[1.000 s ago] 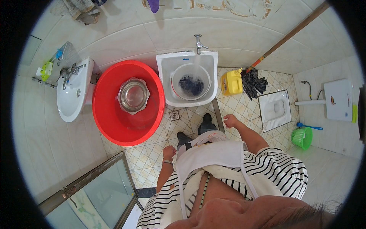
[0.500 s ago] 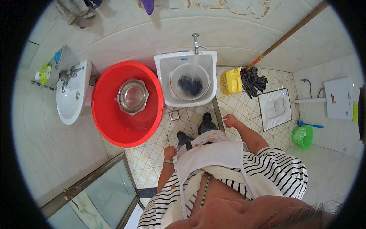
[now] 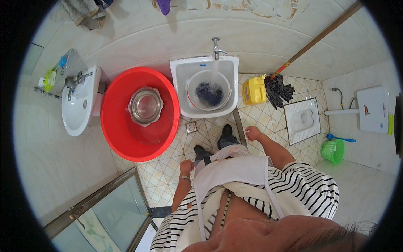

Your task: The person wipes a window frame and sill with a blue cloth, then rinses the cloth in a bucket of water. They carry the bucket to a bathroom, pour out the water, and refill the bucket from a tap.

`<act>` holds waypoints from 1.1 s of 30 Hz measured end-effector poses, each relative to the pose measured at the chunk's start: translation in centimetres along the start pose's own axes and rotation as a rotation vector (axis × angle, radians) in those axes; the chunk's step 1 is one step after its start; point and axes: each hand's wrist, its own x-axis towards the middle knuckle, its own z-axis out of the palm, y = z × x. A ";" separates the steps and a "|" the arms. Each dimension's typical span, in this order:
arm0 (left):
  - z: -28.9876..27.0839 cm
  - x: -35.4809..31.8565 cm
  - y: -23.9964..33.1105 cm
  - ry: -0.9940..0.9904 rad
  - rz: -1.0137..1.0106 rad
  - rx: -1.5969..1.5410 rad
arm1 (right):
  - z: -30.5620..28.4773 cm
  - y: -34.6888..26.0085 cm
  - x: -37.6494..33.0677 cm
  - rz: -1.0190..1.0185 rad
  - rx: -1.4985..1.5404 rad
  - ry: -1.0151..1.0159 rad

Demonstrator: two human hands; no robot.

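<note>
**A:** ok so head view, what are the hands doing?

**B:** Both hang free at the person's sides. The left hand [image 3: 186,167] is loosely curled with nothing in it, held beside the white apron [image 3: 235,170]. The right hand [image 3: 253,133] is half curled too, empty, hanging over the tiled floor [image 3: 168,176] just beside the corner of the square white mop sink [image 3: 180,90].

**A:** and what's in that sink?

**B:** A white bucket [image 3: 208,89] sits inside it with dark cloth in water, right under the wall tap [image 3: 216,46], which has water running down. Left of it, touching the sink's side, is a big red basin [image 3: 121,126] with a steel bowl [image 3: 145,106] in it.

**A:** anything to the right?

**B:** A yellow jug [image 3: 254,90] and a mop [image 3: 280,89] leaning on the wall, well clear of the right hand.
</note>
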 end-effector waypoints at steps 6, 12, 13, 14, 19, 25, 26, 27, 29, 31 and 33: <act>1.0 -1.0 0.9 0.059 -0.052 0.027 | 0.0 0.2 0.6 -0.068 -0.052 0.021; 0.8 -1.1 0.8 0.051 -0.075 -0.003 | -0.2 -1.1 0.1 -0.058 -0.037 0.017; 0.8 -1.1 0.8 0.055 -0.080 -0.001 | -0.3 -1.1 0.2 -0.058 -0.042 0.011; 1.0 -1.2 1.0 0.060 -0.086 0.001 | -0.4 -1.0 0.4 -0.037 -0.037 -0.007; 1.6 -1.7 1.2 0.113 -0.075 -0.083 | -0.2 -0.5 1.0 0.030 -0.003 -0.066; 1.8 -1.6 0.9 0.131 -0.069 -0.073 | 0.3 0.1 0.6 0.070 0.026 -0.060; 1.9 -1.6 1.0 0.134 -0.077 -0.077 | 0.2 0.1 0.4 0.073 0.030 -0.057; 1.9 -1.6 1.1 0.124 -0.079 -0.075 | 0.2 0.0 0.3 0.077 0.034 -0.054; 2.0 -1.8 1.2 0.102 -0.083 -0.071 | 0.1 -0.1 0.1 0.072 0.029 -0.052; 2.1 -1.9 1.4 0.111 -0.082 -0.068 | -0.1 -0.1 -0.1 0.052 0.009 -0.053; 2.2 -1.8 1.4 0.118 -0.077 -0.069 | -0.3 0.0 -0.1 0.036 0.007 -0.056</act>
